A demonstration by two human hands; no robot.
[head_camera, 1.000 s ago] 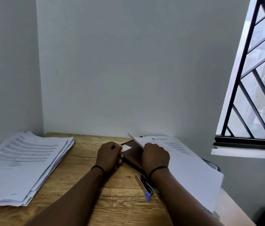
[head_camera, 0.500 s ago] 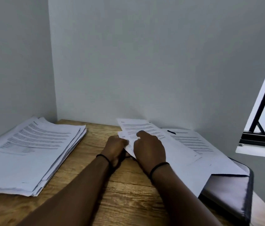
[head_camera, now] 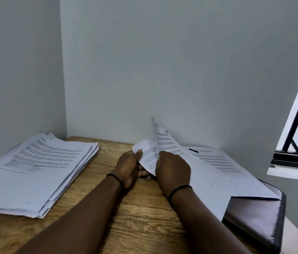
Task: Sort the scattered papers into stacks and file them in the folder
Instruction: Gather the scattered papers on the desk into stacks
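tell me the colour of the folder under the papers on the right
Dark grey with a darker edge, the folder shows in the head view.

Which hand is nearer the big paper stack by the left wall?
Left. The left hand grips sheets mid-table, across bare wood from the big paper stack; the right hand lies beyond it, farther away.

A stack of papers [head_camera: 34, 171] lies on the left part of the worktop [head_camera: 126, 217], up against the side wall. Loose sheets [head_camera: 216, 167] lie on the right, near the back wall, partly over a folder [head_camera: 260, 222] at the worktop's right edge. Between them, the left hand [head_camera: 129, 166] and right hand [head_camera: 172, 169] sit side by side at the sheets' left edge, where one raised sheet [head_camera: 164, 142] stands tilted up, apparently held between them.
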